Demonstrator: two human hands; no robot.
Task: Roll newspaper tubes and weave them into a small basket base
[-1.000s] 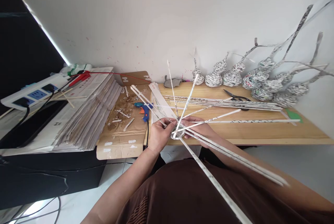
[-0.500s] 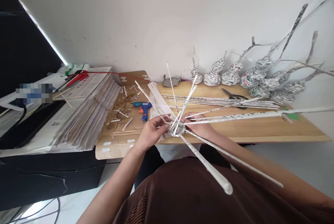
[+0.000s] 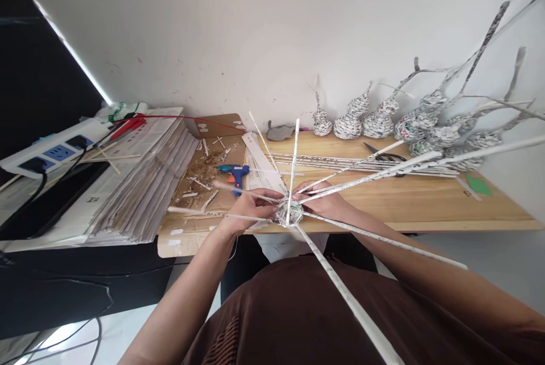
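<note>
A small round basket woven from rolled newspaper tubes is held near the table's front edge. Long paper tubes fan out from it in every direction; one white tube points up and away. My left hand grips the left side of the weave, with thumb and fingers closed on it. On the opposite side, my right hand pinches the rim, its fingertips partly covered by tubes. A thick tube slants down over my shirt, and another tube stretches left across my left wrist.
A blue glue gun lies on cardboard among paper scraps. Several woven gourd shapes line the wall. Scissors and loose paper tubes lie behind my right hand. Stacked newspapers and a power strip are at left.
The basket has turned slightly in my hands. One tube has swung over to the left across my left wrist, and the lower tube reaches further down. Both hands keep their hold.
</note>
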